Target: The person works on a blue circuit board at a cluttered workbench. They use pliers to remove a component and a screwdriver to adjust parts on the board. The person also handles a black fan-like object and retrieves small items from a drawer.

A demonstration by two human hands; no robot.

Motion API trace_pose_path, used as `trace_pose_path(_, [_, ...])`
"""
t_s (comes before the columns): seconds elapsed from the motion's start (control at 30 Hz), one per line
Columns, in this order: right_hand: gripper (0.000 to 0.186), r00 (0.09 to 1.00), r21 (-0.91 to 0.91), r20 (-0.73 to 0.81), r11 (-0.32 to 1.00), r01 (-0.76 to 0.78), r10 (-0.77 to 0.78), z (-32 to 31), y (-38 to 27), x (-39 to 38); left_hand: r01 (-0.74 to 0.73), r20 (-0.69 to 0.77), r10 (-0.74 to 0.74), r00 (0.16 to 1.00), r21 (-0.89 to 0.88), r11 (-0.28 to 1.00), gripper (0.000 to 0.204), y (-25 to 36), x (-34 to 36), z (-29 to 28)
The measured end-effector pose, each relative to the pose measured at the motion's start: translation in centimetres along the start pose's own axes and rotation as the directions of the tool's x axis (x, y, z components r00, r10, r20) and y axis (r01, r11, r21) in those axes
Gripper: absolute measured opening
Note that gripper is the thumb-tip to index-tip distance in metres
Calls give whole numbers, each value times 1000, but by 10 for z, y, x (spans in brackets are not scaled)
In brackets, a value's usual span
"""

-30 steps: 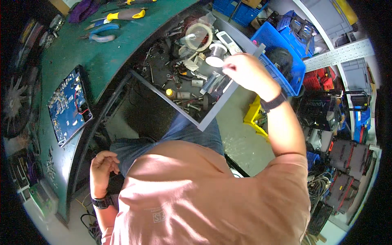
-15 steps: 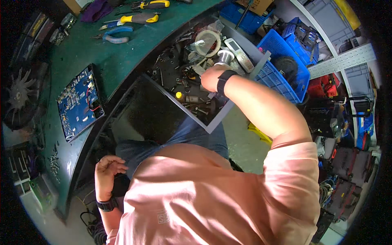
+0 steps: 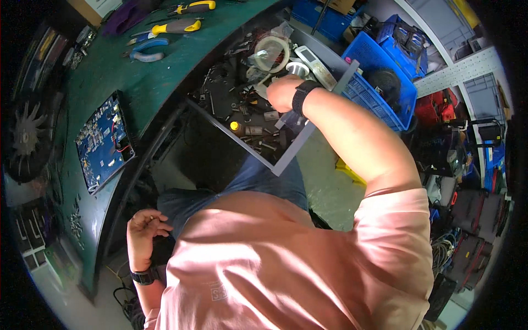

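My right hand [image 3: 281,92], with a black watch on its wrist, is down inside an open grey drawer [image 3: 287,159] full of screws, bolts and small metal parts. Its back faces me and its fingers are hidden. A small round white-and-metal piece [image 3: 297,68] lies right against the hand; whether the fingers grip it I cannot tell. A roll of clear tape [image 3: 271,52] and a white hand-held device [image 3: 317,67] lie just beyond. My left hand [image 3: 144,228] rests low by my lap, palm up, fingers loosely apart, holding nothing.
The green workbench [image 3: 126,82] carries a blue circuit board [image 3: 104,140], blue-handled pliers [image 3: 146,49] and yellow-handled screwdrivers [image 3: 187,25]. A black fan wheel [image 3: 26,137] sits at far left. A blue crate [image 3: 385,82] and stacked cases stand on the right.
My right hand, which held a round white piece up above the drawer, has come down into the drawer. My left hand has stayed by my lap.
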State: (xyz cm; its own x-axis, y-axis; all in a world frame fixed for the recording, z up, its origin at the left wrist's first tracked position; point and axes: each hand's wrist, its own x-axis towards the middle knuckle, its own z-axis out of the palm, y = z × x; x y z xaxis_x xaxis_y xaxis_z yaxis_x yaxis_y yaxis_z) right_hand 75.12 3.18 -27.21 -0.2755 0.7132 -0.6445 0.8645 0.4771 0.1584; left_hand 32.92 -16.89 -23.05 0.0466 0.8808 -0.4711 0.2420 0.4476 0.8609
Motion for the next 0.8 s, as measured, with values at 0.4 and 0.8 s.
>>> trace_pose_path(0.4, [19,937,401,-339,914,59,88,1,27,-55,-34,-35,36,999,65,997,15,20,-3,9])
trace_pose_path(0.8, [27,941,798,-275,593,110,195,115,49,-152,-83,-58,89,994,102,991,10,24,-4,4])
